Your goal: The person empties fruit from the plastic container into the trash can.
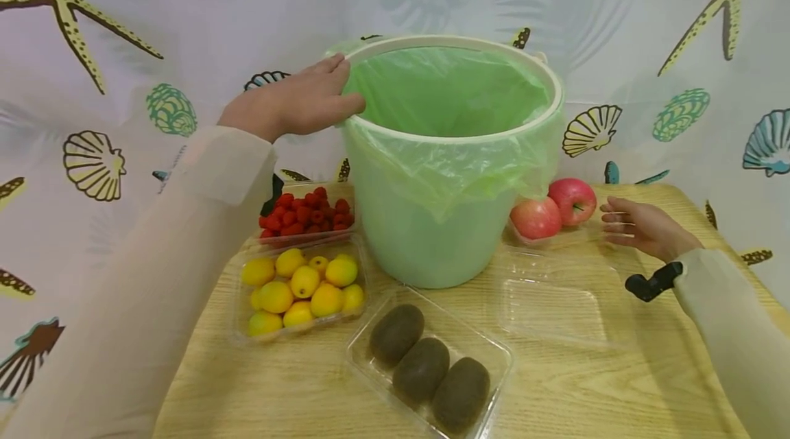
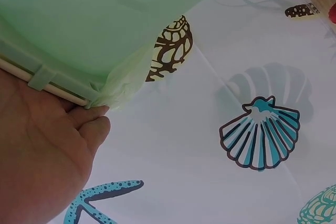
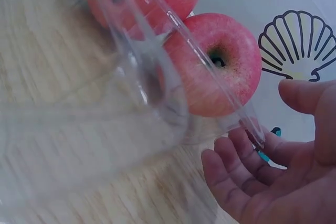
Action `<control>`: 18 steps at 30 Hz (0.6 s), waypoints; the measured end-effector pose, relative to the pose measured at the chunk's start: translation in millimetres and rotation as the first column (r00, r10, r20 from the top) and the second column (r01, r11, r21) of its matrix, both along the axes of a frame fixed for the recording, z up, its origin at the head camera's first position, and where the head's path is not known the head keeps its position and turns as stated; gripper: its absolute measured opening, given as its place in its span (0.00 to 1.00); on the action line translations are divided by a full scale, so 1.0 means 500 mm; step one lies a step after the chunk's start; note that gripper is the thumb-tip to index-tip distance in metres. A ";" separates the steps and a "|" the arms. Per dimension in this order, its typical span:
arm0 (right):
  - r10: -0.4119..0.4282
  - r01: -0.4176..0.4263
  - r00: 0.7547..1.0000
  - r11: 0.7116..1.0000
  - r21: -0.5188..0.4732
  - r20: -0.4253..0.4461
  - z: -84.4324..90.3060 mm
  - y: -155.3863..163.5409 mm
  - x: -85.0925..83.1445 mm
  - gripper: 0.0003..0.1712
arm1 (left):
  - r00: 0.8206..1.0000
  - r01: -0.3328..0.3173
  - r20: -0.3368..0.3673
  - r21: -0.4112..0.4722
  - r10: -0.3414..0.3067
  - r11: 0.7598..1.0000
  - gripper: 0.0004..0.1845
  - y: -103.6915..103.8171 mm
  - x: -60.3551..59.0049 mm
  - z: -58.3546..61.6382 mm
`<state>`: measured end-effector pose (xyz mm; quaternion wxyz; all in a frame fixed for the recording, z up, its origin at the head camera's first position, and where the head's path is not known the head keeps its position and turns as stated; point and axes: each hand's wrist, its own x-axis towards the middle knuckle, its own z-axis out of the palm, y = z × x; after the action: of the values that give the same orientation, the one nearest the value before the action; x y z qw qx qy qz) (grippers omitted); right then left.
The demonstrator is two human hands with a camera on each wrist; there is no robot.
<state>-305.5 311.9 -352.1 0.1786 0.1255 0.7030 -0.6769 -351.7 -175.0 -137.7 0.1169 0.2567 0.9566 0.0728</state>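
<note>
A pale green bucket point(image 1: 432, 247) lined with a green plastic bag point(image 1: 450, 89) stands at the back middle of a wooden table point(image 1: 617, 384). My left hand point(image 1: 336, 86) rests against its left rim, fingers straight on the bag's edge. In the left wrist view, the left hand point(image 2: 79, 129) touches just under the rim point(image 2: 47, 85). My right hand point(image 1: 617, 223) hovers open beside two red apples point(image 1: 555, 209) in a clear tray. The right wrist view has the right hand point(image 3: 262, 166) spread close to the nearer apple point(image 3: 215, 61) and the clear tray's edge point(image 3: 210, 66), holding nothing.
Left of the bucket sit clear trays of raspberries point(image 1: 305, 212) and small yellow fruits point(image 1: 302, 285). Three kiwis point(image 1: 428, 370) lie in a tray at the front. An open clear lid point(image 1: 549, 298) lies flat before the apples. A seashell-print cloth point(image 1: 679, 48) hangs behind.
</note>
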 end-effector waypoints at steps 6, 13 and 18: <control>-0.040 0.048 0.998 0.989 -0.137 0.058 0.006 0.003 0.004 0.19 | 1.000 0.001 -0.001 -0.002 -0.001 1.000 0.40 0.002 -0.002 0.002; -0.003 0.017 0.994 0.992 -0.125 0.107 0.001 -0.001 0.011 0.24 | 1.000 0.016 -0.020 -0.023 -0.016 1.000 0.41 0.001 -0.007 0.003; 0.001 0.013 0.995 0.990 -0.140 0.098 -0.013 -0.002 0.022 0.21 | 1.000 0.020 -0.019 -0.022 -0.020 1.000 0.41 0.003 -0.009 0.001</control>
<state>-294.5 310.9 -358.5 0.2191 0.1477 0.6435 -0.7184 -356.3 -173.2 -137.0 0.1111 0.2658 0.9558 0.0585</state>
